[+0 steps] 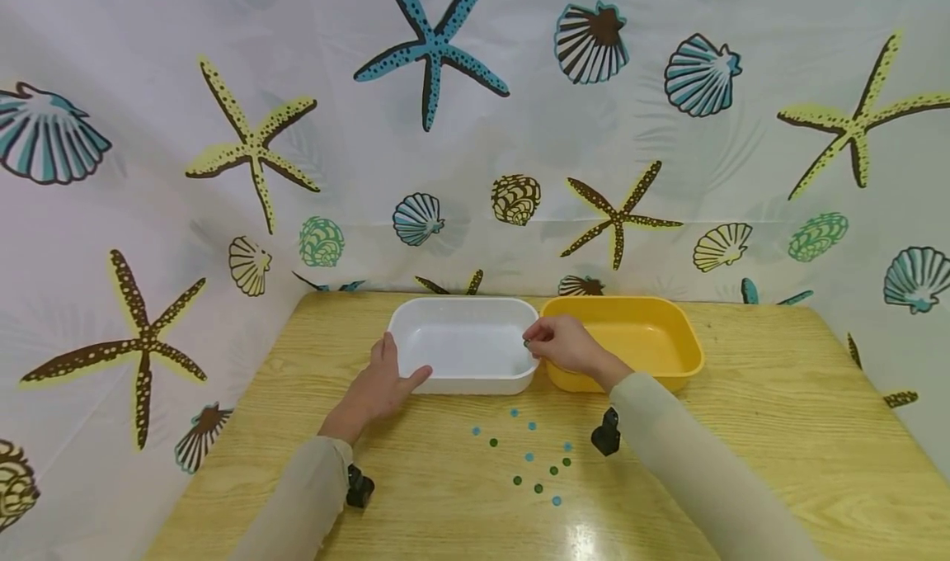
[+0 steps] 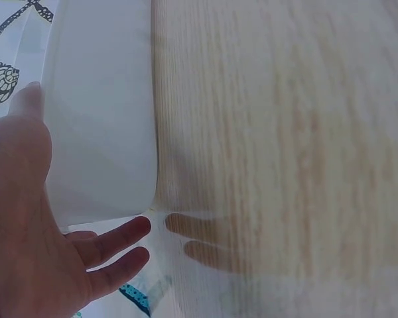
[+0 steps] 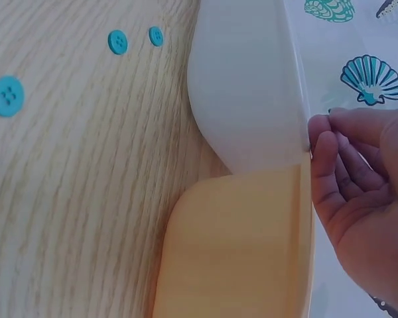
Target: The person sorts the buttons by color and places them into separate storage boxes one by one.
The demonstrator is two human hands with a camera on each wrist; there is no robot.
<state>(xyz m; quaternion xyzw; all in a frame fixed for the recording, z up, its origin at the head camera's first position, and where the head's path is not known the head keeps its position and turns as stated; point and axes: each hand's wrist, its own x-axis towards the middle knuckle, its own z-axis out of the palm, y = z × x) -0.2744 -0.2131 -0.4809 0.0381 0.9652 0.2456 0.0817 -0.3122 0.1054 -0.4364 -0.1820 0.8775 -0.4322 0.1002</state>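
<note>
A white plastic tub point(image 1: 463, 386) stands on the table, its left front corner touched by my left hand point(image 1: 373, 384). The thumb lies over the front rim; the fingers, fairly straight, are along the left end, as the left wrist view point(image 2: 26, 199) also shows. Above the tub's right end, my right hand point(image 1: 567, 346) pinches a small dark green button point(image 1: 527, 343) between thumb and fingertips. Only its edge shows. Several blue buttons point(image 1: 529, 457) and green buttons point(image 1: 538, 488) lie scattered on the wood in front of the tub.
A yellow tub point(image 1: 693, 355) stands against the white one's right end, partly behind my right forearm. Both are on a wooden table point(image 1: 787, 429). A white curtain point(image 1: 475, 157) with shells and starfish hangs behind and at the sides.
</note>
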